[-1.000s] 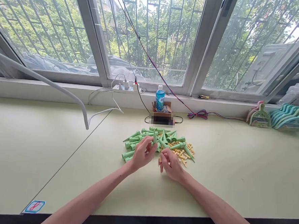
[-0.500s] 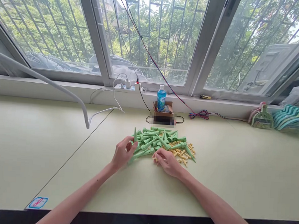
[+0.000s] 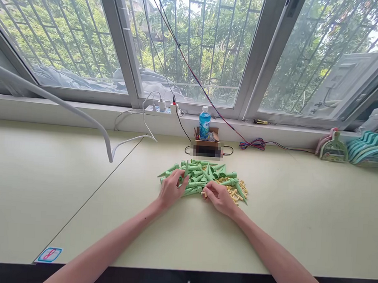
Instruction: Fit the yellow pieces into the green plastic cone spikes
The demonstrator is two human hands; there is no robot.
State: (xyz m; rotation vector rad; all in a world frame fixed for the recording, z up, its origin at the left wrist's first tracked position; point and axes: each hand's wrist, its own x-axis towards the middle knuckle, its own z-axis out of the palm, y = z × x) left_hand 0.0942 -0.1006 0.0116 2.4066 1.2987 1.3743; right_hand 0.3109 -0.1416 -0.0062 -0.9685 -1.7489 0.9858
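My left hand [image 3: 172, 188] grips a green plastic watering spike [image 3: 186, 168] between thumb and fingers, its point upward. At the near edge of the pile, my right hand [image 3: 220, 197] pinches a small pale-yellow plastic valve [image 3: 204, 194], partly covered by the fingers. Between and behind both hands lies a heap of green cone-shaped watering spikes [image 3: 203, 168] with ribbed collars, pointing in various directions. Loose yellow valves [image 3: 241, 191] are scattered beside my right hand, on the right side of the heap; some lie under the spikes.
Behind the heap stand a blue-labelled bottle [image 3: 204, 124] in a cardboard box [image 3: 213, 135] and a blurred dark device [image 3: 207, 150]. Coiled cable [image 3: 254, 144] lies to the right. Small dustpans [image 3: 334, 149] are at the far right. A white tube [image 3: 103, 132] arches over the left side.
My left hand has moved right with the upright spike, closer to my right hand. My right hand has shifted slightly right and away from me, still pinching the valve.
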